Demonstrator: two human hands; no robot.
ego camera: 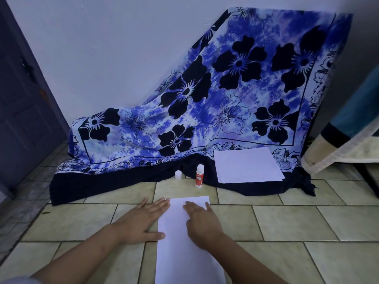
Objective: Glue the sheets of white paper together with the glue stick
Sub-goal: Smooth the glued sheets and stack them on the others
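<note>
A white paper sheet [176,242] lies lengthwise on the tiled floor in front of me. My left hand [141,220] rests flat at its left edge, fingertips on the top left corner, thumb touching the side. Flat on the sheet's upper right part lies my right hand [202,222], fingers spread. Neither hand grips anything. Beyond the sheet a red and white glue stick [199,176] stands upright and uncapped. Its white cap [178,174] stands to the left of it. A stack of white sheets [247,167] lies further right on dark cloth.
A blue flowered cloth [205,111] drapes over something against the white wall, its dark hem [102,183] spreading onto the floor. A dark door [22,111] is at the left. A bed edge with bedding [344,140] juts in at the right.
</note>
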